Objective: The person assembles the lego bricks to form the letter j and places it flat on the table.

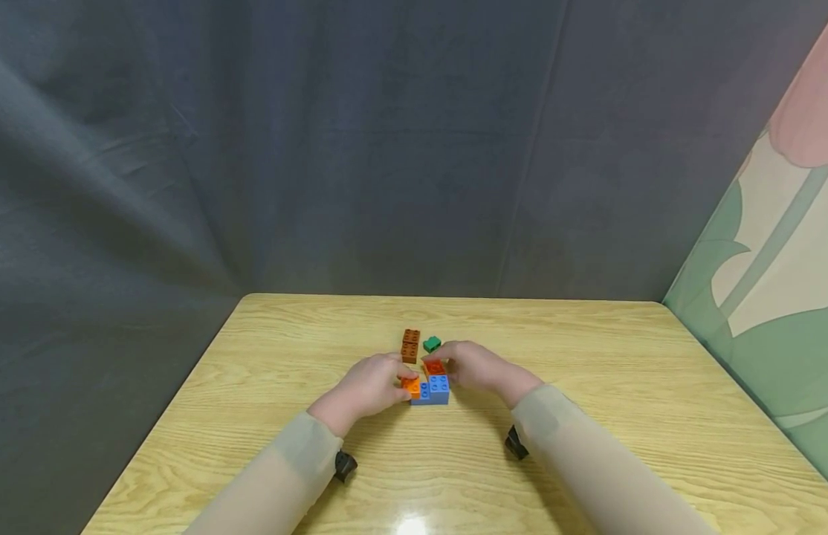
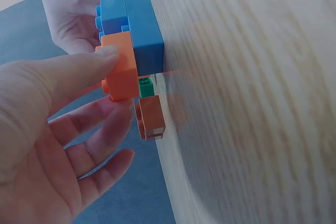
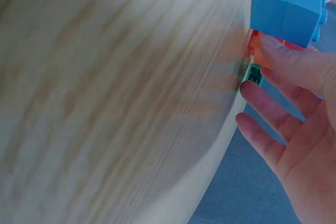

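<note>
Thumb and fingers of my left hand (image 1: 374, 383) pinch an orange brick (image 2: 122, 64), which overhangs the left end of a low blue brick (image 1: 421, 400). At that brick's right end sits another blue brick (image 1: 438, 383), studs up. My right hand (image 1: 477, 365) reaches in from the right and grips a red brick (image 1: 435, 368) just behind the blue ones, with its index finger across the far side. In the right wrist view, the right thumb lies against an orange-looking side (image 3: 260, 56) under the blue bricks, partly hidden by the thumb.
Behind the hands lie brown bricks (image 1: 410, 346) in a row and a small green brick (image 1: 432, 344). The wooden table (image 1: 588, 357) ends at a dark curtain (image 1: 400, 148), with a flower-patterned panel (image 1: 775, 282) along the right. Black wrist devices (image 1: 345, 467) hang under both forearms.
</note>
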A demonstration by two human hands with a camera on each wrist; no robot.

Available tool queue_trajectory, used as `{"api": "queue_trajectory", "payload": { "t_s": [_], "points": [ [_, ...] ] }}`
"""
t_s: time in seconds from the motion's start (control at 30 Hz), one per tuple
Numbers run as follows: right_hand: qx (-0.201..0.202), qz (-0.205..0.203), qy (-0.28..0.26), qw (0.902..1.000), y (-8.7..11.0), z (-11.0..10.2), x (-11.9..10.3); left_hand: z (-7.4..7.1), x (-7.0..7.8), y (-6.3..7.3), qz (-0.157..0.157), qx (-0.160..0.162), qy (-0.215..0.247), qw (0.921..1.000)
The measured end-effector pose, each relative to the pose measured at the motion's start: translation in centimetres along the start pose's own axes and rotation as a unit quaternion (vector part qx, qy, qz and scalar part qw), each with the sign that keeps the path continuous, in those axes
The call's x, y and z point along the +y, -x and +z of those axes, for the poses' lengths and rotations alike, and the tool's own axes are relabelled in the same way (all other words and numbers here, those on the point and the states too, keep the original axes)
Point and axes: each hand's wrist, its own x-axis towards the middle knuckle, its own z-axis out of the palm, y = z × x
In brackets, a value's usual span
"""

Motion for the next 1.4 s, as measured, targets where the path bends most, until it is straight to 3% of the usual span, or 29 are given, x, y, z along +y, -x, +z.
{"api": "queue_trajectory", "payload": {
  "t_s": [0.27,0.6,0.83,1.23,1.4],
  "points": [
    [0.004,-0.011,0.046,0.9989,-0.4,0.4,-0.2,-0.1,0.0,0.0,-0.007,-0.006,0.0,1.0],
    [0.027,0.046,0.054,0.9971,0.0,0.2,-0.2,-0.1,-0.1,-0.1,-0.012,-0.009,-0.005,0.9999],
    [0.057,0.049,0.067,0.9949,0.5,-0.3,0.3,-0.1,0.0,-0.1,-0.024,-0.013,0.0,0.9996],
    [0.107,0.056,-0.017,0.9925,1.1,-1.3,-0.3,-0.2,0.0,0.0,-0.011,-0.009,-0.002,0.9999],
    [0.133,0.044,-0.001,0.9902,1.4,-1.5,-1.0,0.0,-0.2,-0.1,-0.009,-0.005,-0.007,0.9999]
  ]
}}
